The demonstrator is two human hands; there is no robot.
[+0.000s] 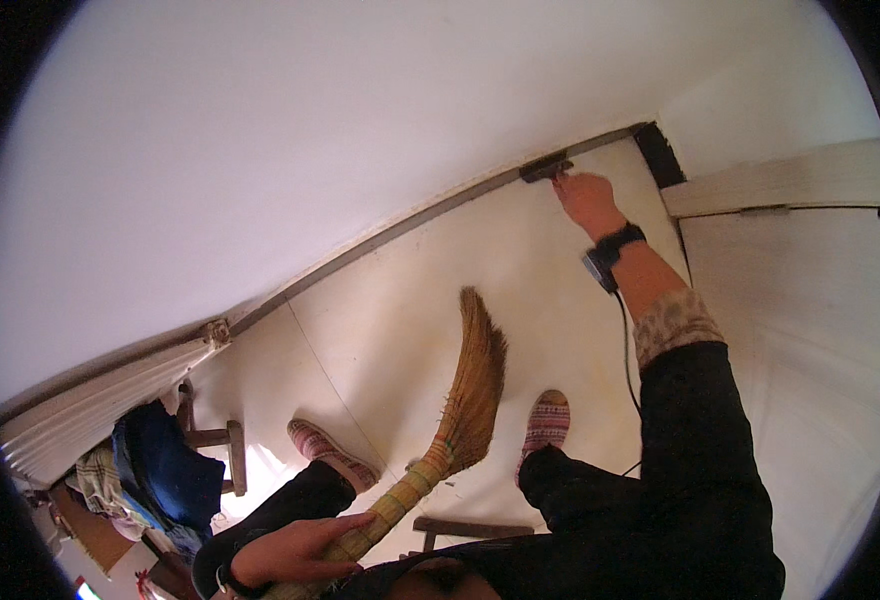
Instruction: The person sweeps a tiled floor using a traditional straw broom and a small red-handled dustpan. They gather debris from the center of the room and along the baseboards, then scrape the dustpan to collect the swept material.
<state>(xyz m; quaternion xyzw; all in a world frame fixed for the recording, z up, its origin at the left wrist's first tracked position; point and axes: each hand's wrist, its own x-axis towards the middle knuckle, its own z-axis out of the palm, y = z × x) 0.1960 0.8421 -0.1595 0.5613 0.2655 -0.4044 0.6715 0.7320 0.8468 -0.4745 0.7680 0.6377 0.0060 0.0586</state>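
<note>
My left hand (297,551) is wrapped around the bound handle of a straw hand broom (473,382). The broom's bristles fan out over the pale floor between my feet, pointing toward the wall. My right hand (588,199) reaches far forward and grips a small dark, flat tool (547,167), maybe a brush or scraper; its exact kind is unclear. That tool rests against the grey baseboard (380,244) at the foot of the white wall, near the corner. A wrist device (601,268) with a black cable sits on my right wrist.
At right is a white panelled door (800,292) with its frame. Dark blue cloth (166,465) drapes over wooden furniture at left, beside a wooden stool (236,457). A ribbed white panel (109,405) runs along the left wall. A wooden bar (473,527) lies near my body.
</note>
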